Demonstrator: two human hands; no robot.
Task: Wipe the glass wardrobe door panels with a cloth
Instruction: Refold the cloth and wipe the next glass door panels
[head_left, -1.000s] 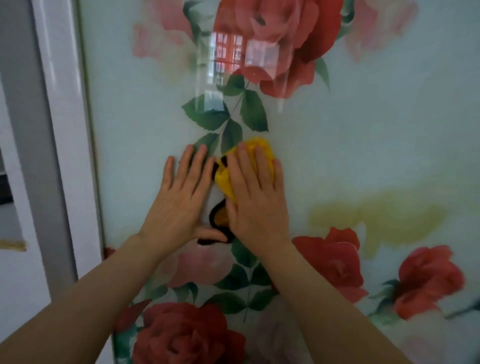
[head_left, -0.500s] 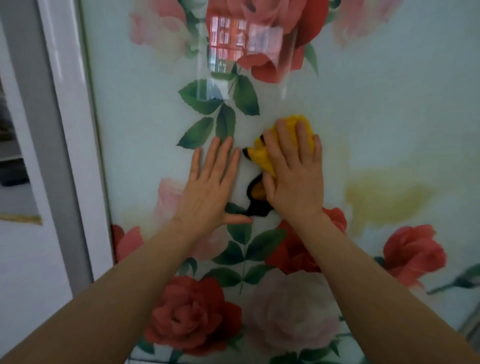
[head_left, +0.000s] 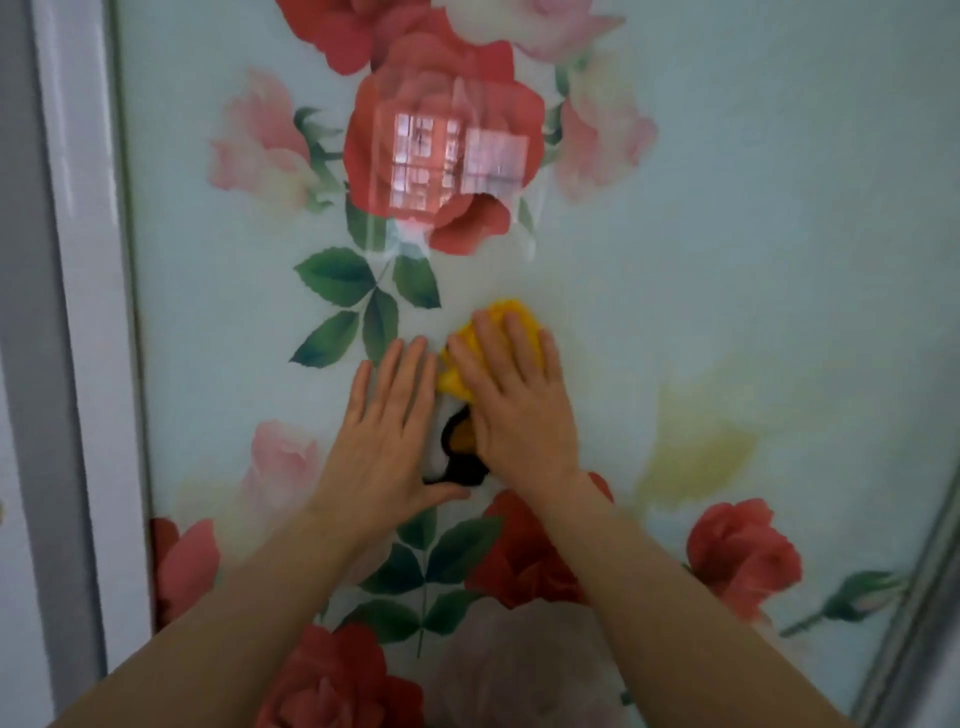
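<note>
Our right hand (head_left: 511, 395) lies flat on the yellow cloth (head_left: 506, 318), fingers straight and close together, pressing it against the glass door panel (head_left: 727, 260). We are not squeezing the cloth, only pushing on it. A dark bit of the cloth (head_left: 460, 465) peeks out near our wrist. Our left hand (head_left: 387, 441) is flat on the glass just beside it, fingers straight, thumb sticking out to the side. It holds nothing. It touches the glass, and its thumb sits close to the dark bit of cloth.

We think we are in the middle of a wipe. To do it well, we should press evenly with the whole palm, so the cloth stays flat and does not bunch up. We should go in rows that overlap, so no strip gets missed. Our bare left hand could leave finger marks, so we should wipe that spot too.

Both arms reach up and forward, close together, with the wrists nearly straight. The cloth sits in the middle of the panel, under the big red rose (head_left: 447, 150) and beside the green leaves (head_left: 358, 306). The white door frame (head_left: 85, 312) runs down the left side.
</note>
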